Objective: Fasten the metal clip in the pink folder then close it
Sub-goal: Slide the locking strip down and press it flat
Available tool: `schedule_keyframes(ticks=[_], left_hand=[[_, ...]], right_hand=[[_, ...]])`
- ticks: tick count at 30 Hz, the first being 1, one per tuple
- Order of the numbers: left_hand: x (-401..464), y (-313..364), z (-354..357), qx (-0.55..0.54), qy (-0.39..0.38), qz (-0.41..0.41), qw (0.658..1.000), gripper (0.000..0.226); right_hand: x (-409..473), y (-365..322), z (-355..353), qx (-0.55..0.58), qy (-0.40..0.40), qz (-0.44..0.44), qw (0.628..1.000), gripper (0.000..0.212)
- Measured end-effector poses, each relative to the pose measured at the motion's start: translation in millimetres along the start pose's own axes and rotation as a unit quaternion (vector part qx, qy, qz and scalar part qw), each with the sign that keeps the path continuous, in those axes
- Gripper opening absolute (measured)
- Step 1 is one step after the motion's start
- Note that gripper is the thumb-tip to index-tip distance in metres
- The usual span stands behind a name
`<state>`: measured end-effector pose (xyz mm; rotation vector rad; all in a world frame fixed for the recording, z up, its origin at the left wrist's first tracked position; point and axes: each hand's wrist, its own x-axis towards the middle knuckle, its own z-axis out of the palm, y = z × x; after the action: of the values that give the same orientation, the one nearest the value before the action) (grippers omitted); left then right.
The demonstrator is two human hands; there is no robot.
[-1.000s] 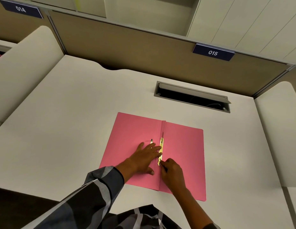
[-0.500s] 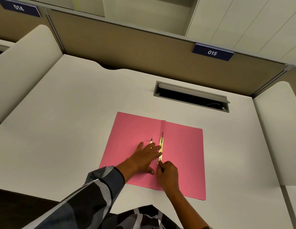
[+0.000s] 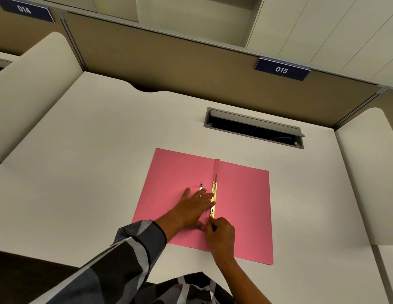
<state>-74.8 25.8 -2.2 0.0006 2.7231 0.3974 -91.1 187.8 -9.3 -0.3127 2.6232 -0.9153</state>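
Observation:
The pink folder (image 3: 244, 207) lies open and flat on the white desk. A gold metal clip bar (image 3: 213, 195) runs along its spine fold. My left hand (image 3: 191, 208) lies flat on the left flap, fingers spread, fingertips touching the bar's middle. My right hand (image 3: 220, 235) is curled at the bar's near end, fingers pinched on a thin prong there. A small loose metal piece (image 3: 201, 186) lies on the left flap just beyond my left fingertips.
An open cable slot (image 3: 255, 128) is set into the white desk (image 3: 92, 172) behind the folder. Padded dividers (image 3: 26, 88) stand left and right. A brown partition with number plates 014 and 015 (image 3: 281, 69) backs the desk.
My right hand has slid slightly left toward the spine and the bar's near end. My left hand and the folder stay where they were.

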Motion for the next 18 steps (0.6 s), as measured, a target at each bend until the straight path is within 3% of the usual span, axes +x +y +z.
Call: schedule_keyframes(ticks=[18], left_hand=[[1,-2,2,0.007,-0.004,0.001,1.000,0.101]], right_hand=[[-5,13,-10,-0.082,0.005,-0.125,0.989,0.015]])
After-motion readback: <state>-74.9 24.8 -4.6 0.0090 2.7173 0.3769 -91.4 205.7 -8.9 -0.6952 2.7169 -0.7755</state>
